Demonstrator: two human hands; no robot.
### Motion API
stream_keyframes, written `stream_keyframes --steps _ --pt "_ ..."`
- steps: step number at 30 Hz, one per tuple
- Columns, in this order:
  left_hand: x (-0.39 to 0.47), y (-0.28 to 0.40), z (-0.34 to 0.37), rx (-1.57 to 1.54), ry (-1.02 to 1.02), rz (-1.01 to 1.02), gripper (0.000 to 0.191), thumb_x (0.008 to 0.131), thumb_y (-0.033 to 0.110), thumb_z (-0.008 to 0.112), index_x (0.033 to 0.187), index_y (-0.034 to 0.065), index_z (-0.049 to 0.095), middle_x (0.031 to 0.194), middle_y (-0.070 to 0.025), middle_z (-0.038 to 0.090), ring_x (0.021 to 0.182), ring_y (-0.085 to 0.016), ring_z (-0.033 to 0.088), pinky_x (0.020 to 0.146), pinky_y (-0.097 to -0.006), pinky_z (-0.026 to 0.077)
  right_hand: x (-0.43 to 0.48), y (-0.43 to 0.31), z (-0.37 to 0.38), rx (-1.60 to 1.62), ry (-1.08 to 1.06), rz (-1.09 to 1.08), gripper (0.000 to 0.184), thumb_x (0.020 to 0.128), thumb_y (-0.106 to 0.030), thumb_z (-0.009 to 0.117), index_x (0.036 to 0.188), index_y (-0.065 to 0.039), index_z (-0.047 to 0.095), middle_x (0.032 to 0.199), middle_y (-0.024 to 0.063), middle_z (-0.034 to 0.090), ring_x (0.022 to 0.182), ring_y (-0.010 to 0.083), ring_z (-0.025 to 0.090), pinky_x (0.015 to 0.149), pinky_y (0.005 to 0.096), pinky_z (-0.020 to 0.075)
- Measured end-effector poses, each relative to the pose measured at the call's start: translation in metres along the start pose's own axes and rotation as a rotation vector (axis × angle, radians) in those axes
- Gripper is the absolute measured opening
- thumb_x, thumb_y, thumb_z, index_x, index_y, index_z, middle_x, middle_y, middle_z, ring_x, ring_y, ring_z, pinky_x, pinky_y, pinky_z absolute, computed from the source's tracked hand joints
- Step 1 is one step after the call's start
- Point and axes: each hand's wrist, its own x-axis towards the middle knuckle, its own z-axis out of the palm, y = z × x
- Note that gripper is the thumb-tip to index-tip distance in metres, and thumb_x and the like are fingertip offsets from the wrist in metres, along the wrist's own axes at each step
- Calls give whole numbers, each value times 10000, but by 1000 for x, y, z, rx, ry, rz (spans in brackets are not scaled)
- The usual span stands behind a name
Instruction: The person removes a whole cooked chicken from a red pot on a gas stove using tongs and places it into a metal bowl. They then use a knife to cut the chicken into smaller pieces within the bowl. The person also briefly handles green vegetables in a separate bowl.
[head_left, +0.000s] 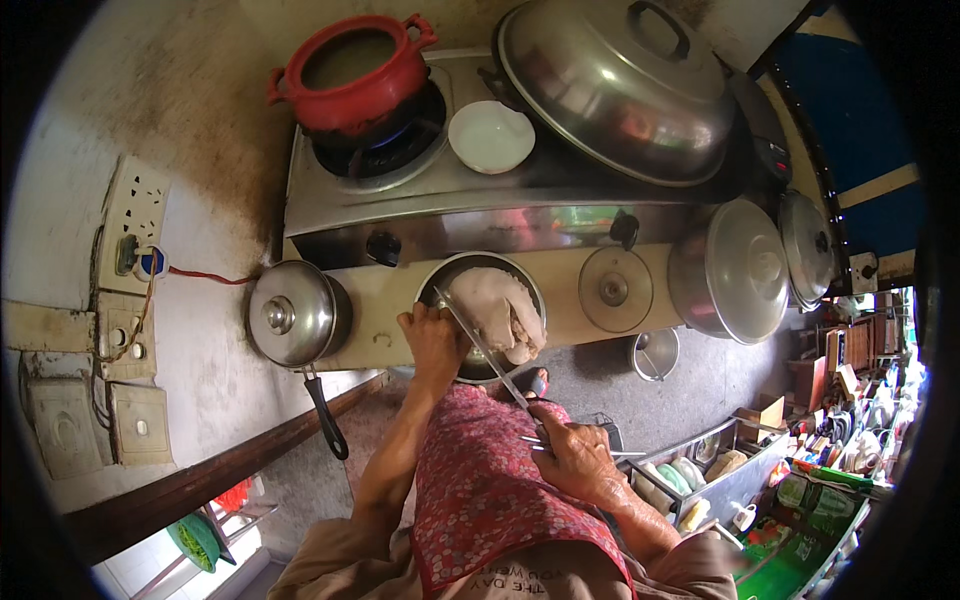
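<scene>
A large piece of pale meat lies in a round metal pot at the counter's edge, in front of me. My left hand is at the pot's left side, its fingers closed at the rim beside the meat; whether they grip the rim or something inside is hidden. My right hand holds a long thin metal utensil, whose far end reaches across the pot to the meat's left side. Slim pale rods, which look like chopsticks, also stick out from my right hand.
A red pot stands over a lit burner. A white bowl and a large domed lid are on the stove. Along the counter are a lidded saucepan, a glass lid and a large metal pot.
</scene>
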Motion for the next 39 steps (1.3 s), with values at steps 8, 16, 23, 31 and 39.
stream_keyframes --steps 8,16,23,31,39 --pt "6 1 -8 -105 14 -4 191 604 204 735 695 60 648 741 -109 610 867 -274 516 771 -434 318 18 0 1 -80 -50 73 472 894 -329 592 1279 -89 464 819 215 668 793 425 653 702 562 473" --pt "4 -1 0 -59 64 -48 219 578 218 762 682 54 660 727 -84 623 865 -259 515 781 -429 317 19 -5 -7 -37 -81 142 436 910 -355 573 1250 -82 548 818 245 670 831 448 646 778 553 480" --pt "6 5 -6 -92 65 -74 200 567 212 765 640 64 653 705 -72 620 854 -251 509 782 -426 314 45 -3 -2 5 -74 97 378 911 -329 567 1176 -63 523 842 236 667 832 436 650 735 583 474" --pt "3 6 -3 -75 67 -105 196 583 211 765 649 61 657 710 -77 623 872 -256 517 780 -431 310 22 3 2 -33 -35 115 369 904 -318 572 1142 -39 535 798 241 654 776 434 644 689 545 491" --pt "-11 6 -13 -75 -27 -143 311 600 183 758 857 50 648 861 -96 626 935 -276 506 806 -446 308 59 -4 10 18 -35 120 428 935 -367 550 1153 1 547 826 275 656 814 467 628 744 571 465"
